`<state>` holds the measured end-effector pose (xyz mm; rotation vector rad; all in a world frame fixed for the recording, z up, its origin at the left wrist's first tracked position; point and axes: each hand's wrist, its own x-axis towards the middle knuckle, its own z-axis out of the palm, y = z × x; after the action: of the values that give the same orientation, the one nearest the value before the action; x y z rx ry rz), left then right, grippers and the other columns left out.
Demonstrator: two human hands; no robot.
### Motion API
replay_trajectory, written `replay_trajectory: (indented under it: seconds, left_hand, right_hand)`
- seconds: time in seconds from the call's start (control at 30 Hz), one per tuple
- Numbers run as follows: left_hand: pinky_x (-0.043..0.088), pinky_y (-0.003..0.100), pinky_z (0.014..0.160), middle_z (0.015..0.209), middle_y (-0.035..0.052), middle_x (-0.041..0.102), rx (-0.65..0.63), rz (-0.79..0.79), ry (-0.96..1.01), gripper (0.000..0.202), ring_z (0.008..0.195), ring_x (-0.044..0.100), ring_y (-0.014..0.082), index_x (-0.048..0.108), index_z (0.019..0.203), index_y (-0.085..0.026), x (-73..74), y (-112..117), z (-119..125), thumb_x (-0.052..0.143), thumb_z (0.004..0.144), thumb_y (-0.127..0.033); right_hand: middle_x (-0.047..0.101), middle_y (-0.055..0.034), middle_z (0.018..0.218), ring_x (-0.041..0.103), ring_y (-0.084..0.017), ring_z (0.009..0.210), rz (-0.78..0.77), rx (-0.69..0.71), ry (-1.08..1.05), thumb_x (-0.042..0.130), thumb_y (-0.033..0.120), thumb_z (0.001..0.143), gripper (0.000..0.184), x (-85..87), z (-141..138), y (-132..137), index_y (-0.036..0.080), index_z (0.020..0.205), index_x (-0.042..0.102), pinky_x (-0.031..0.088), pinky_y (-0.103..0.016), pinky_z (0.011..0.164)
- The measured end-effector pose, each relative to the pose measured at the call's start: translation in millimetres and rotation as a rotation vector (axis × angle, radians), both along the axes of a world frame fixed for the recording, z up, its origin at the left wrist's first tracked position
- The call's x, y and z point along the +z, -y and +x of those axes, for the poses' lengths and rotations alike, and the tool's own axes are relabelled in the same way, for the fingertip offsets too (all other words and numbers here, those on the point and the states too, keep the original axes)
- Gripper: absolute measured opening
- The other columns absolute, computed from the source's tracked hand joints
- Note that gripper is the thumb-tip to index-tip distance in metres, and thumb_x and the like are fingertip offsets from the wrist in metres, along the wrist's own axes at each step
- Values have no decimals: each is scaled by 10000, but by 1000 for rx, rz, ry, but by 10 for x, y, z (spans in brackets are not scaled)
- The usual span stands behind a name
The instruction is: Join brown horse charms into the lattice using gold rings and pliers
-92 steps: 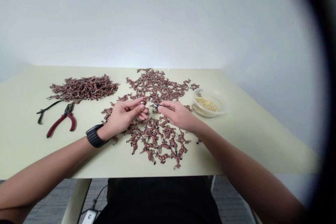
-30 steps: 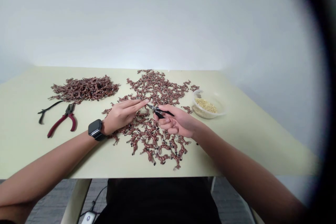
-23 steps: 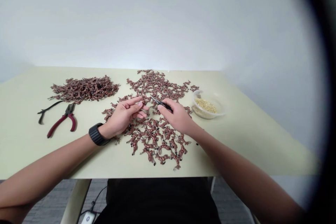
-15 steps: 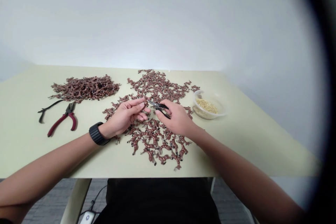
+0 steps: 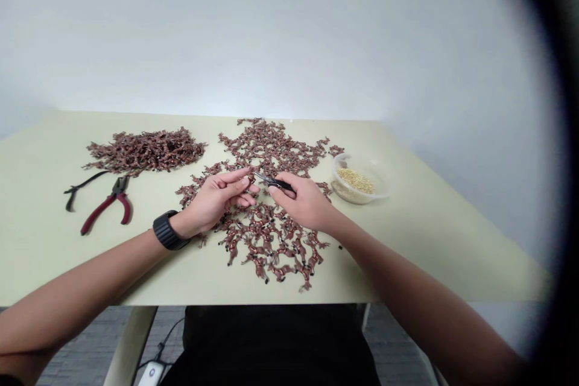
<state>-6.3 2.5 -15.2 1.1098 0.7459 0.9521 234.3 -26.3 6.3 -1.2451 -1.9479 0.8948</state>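
Note:
My right hand (image 5: 301, 200) is wrapped round black-handled pliers (image 5: 281, 184), whose handles are squeezed together. The jaws point left and meet a small brown figurine (image 5: 251, 179) at my left fingertips. My left hand (image 5: 224, 198), with a black watch on the wrist, pinches that figurine between thumb and forefinger; much of it is hidden. Beneath both hands spreads a loose layer of brown deer-like figurines (image 5: 266, 247). What exactly the jaw tips grip is too small to make out.
A heap of similar figurines (image 5: 147, 151) lies at the back left. In front of it rest red-handled pliers (image 5: 118, 196) and a black strap-like piece (image 5: 75, 193). On the right stands a clear plastic bowl (image 5: 384, 184) with small gold-coloured pieces (image 5: 357, 181).
My right hand has squeezed the pliers' handles, which stood apart before. My left hand stays almost in the same place.

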Motion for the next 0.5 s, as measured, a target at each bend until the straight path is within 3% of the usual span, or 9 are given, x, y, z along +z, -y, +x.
replay_trajectory:
  seconds: [0.13,0.27,0.33,0.4,0.5]
  left_hand:
    - [645,313,714,1081,124,783,20,234,-164,529,759,757,174,618,1408,-184,46,35,15,734,907,-308]
    - [646,362,806,1064,75,792,110,647,-384,412,817,758,184,672,1348,-265,67,25,-65,659,937,-241]
    - [629,363,877,1128,46,781,145,871,-522,370,937,756,199,742,1237,-320,58,11,-127,665,902,-184]
    - [609,356,931,1187,19,763,153,1013,-618,386,1030,741,207,770,1171,-356,53,7,-168,683,861,-142]
    - [613,347,918,1167,22,770,188,1015,-604,428,977,753,195,742,1231,-353,73,31,-149,677,871,-130]
  right_hand:
    - [388,41,674,304,-100,542,-330,79,-205,519,563,970,367,25,11,-17,217,851,536,224,-237,471]
    - [247,65,690,129,-93,548,-828,280,-506,512,541,977,352,127,45,-33,198,905,544,119,-211,411]
    - [206,69,692,84,-97,565,-990,361,-588,514,527,977,354,177,55,-31,183,901,545,89,-204,401]
    - [192,69,695,65,-99,574,-1051,396,-624,519,518,976,355,204,56,-24,172,898,549,76,-202,401]
    - [202,64,703,72,-103,577,-969,360,-644,509,525,977,357,196,53,-18,178,904,551,86,-213,413]
